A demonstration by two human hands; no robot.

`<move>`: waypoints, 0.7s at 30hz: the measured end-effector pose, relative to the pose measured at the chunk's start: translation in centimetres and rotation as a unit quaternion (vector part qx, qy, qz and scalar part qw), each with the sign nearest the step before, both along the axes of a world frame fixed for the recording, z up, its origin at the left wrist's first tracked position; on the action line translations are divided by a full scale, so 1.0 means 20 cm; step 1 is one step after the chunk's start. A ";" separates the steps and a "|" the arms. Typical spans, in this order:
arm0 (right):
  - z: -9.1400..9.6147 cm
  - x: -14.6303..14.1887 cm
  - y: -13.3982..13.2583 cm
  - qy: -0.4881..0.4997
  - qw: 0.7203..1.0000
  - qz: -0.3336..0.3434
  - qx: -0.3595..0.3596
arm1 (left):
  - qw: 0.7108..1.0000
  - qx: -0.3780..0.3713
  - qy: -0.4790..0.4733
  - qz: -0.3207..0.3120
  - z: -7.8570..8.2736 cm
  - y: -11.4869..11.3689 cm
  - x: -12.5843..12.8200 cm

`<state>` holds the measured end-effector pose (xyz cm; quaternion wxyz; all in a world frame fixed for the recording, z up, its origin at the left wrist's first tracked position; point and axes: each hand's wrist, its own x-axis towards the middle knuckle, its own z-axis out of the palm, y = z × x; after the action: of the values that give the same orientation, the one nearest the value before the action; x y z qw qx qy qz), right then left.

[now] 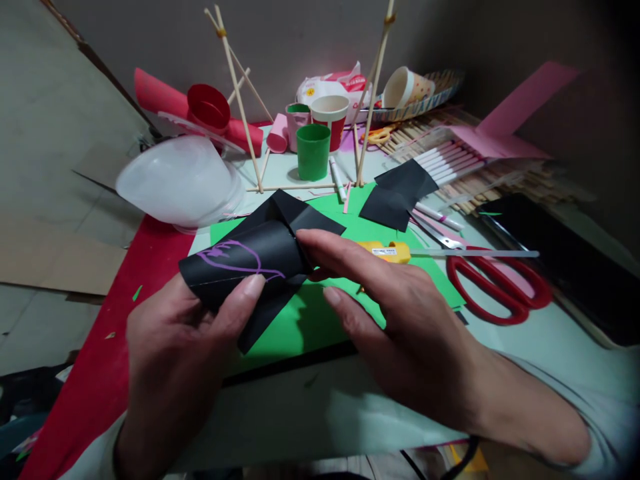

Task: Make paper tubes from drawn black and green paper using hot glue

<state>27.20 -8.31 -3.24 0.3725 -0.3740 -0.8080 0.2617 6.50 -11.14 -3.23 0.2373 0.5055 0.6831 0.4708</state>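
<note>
A black paper tube [245, 257] with purple drawn lines lies tilted in my left hand [185, 347]. The thumb of that hand presses on its near side while the fingers are partly hidden inside and behind it. At the tube's right end, my right hand [405, 320] touches the paper with its stretched index finger, the thumb held apart below. Folded black paper flaps [300, 217] spread around and behind that end. Under them lies a green sheet [320, 320]. Just beyond my right hand is a yellow glue gun [395, 252] with a translucent glue stick.
Red-handled scissors [500, 283] and a black phone-like slab [565, 267] lie to the right. Black paper pieces [400, 193] and markers [450, 163] are behind. A green cup [313, 153] stands between stick frames [373, 100]. Clear plastic lids [175, 180] sit at left.
</note>
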 end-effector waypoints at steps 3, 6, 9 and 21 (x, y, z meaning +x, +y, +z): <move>-0.01 0.00 0.01 0.004 1.000 0.022 0.003 | 0.998 0.016 0.061 0.008 0.02 -0.01 0.01; -0.01 0.00 0.01 0.005 1.000 0.015 -0.027 | 0.996 0.021 0.088 0.022 0.02 -0.02 0.02; -0.01 0.00 0.01 0.010 0.998 0.001 -0.064 | 0.996 0.014 0.076 0.049 0.02 0.00 0.02; 0.02 0.01 0.02 0.031 0.997 0.032 -0.067 | 0.990 -0.003 -0.140 0.015 0.05 0.03 0.05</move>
<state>27.38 -7.90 -2.76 0.3625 -0.3638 -0.7884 0.3386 7.47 -10.50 -2.29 0.3248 0.4240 0.6519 0.5383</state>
